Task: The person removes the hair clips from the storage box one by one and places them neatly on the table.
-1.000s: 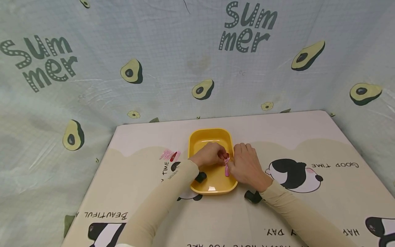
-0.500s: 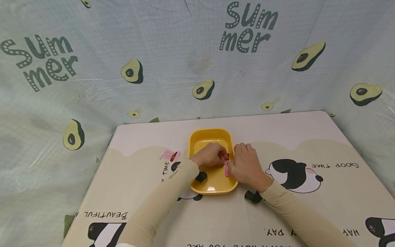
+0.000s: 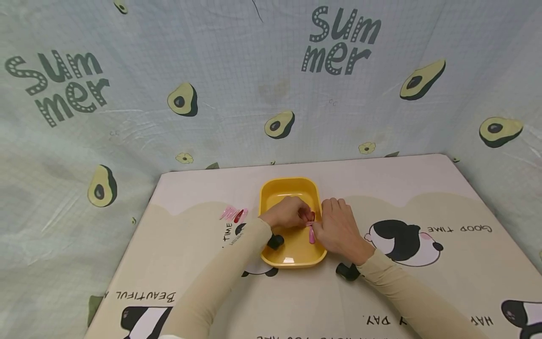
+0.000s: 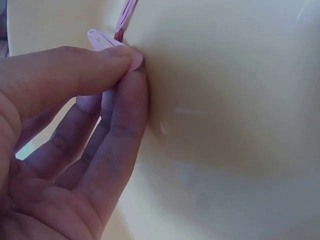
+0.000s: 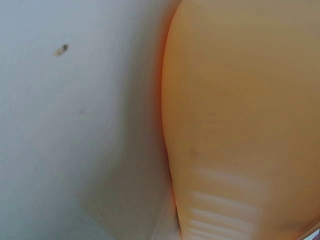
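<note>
"Pink, teardrop-shaped hair clip with a slotted face: where is it?"

"Over the inside of the shiny yellow, round-cornered tray, toward its right side, between the two hands."

"How is it held?"

"The person's left hand pinches its broad end between thumb and forefinger, with the other fingers loosely bent behind."

"What lies about it?"

"A second pink, slotted clip is just beside it, with a narrow dark-red piece between them. I can't tell whether they are joined."

"And the other hand?"

"The right hand is at the tray's right rim, fingers pointing away from the person, thumb by the pink clips. Whether it grips anything, I can't tell; the right wrist view gives a close, curved orange surface."

"Farther out?"

"A black cylindrical piece shows by the left wrist, and a second black piece by the right. Beige sleeves cover the arms. The tray stands on a cream-and-pink tablecloth printed with black-and-white cartoon animals; behind hangs a pale fabric sheet with avocados and 'summer' lettering."
</note>
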`<action>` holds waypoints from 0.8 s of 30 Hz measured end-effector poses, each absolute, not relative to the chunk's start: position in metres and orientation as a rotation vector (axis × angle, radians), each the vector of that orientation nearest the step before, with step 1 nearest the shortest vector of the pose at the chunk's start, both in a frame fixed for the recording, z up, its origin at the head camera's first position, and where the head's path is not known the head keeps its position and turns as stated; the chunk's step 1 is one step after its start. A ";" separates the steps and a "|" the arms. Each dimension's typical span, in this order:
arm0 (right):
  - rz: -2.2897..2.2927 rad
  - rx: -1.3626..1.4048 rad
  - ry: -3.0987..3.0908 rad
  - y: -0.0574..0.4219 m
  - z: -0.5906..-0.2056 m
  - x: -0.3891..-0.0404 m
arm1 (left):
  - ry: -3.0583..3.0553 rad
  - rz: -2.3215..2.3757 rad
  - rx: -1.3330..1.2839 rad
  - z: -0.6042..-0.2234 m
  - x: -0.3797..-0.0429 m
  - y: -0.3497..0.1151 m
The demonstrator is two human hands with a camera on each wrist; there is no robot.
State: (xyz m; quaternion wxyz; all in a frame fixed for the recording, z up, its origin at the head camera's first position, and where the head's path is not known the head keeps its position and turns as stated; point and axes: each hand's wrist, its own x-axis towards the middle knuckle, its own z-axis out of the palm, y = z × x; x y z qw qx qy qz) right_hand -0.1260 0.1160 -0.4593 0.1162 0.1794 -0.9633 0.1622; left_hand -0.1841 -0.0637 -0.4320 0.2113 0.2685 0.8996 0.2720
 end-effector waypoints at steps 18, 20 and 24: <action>0.472 0.503 -2.865 0.114 -0.460 -0.125 | 2.483 0.747 0.716 -0.423 -0.184 -0.076; 0.469 0.502 -2.868 0.114 -0.460 -0.125 | 2.498 0.734 0.721 -0.422 -0.184 -0.077; 0.467 0.504 -2.864 0.114 -0.460 -0.125 | 2.501 0.732 0.721 -0.419 -0.183 -0.080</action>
